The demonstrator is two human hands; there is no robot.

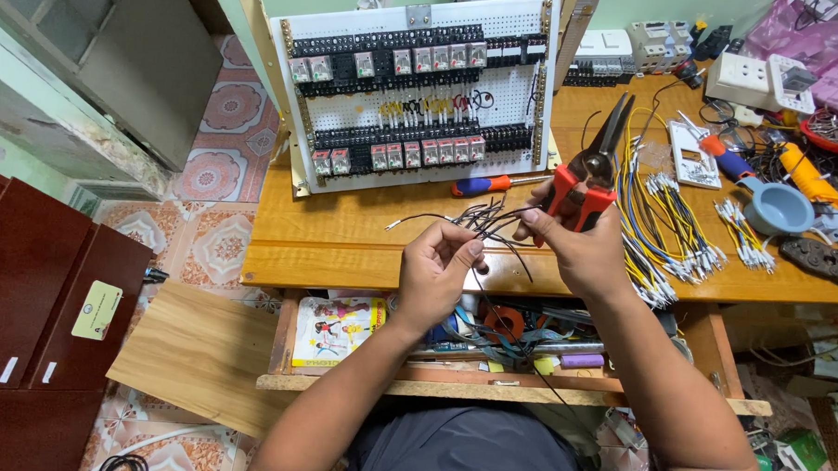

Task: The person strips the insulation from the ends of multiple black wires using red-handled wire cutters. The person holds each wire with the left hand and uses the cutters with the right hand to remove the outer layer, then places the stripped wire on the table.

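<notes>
Left hand closed in a pinch on a bundle of thin black wires, held above the near edge of the wooden table. Right hand wrapped shut around the red handles of a pair of pliers, dark metal nose pointing far and up, fingertips also touching the wire bundle. Wire ends splayed out left and far, bare tips showing on a few; one strand hanging down toward the open drawer.

Progress, judged from layout: white perforated panel propped upright at the far side, already populated with rows of black terminal blocks and clear-cased relays; only a few wires on it, in a short yellow and red row at mid-panel, so most of the wiring looks undone. Right of the hands: fanned piles of cut wires, yellow, blue and white, ends fitted with pale tips, looks like prepared stock. Black bundle in hand looks mid-preparation.

Materials: table top glossy varnished wood, orange-brown. Screwdriver with red-blue handle lying flat in front of the panel. Grey-blue round plastic cup at right, smooth, matte. Drawer stuffed with tape rolls, loose cable, a printed booklet. Patterned tile floor at left.
</notes>
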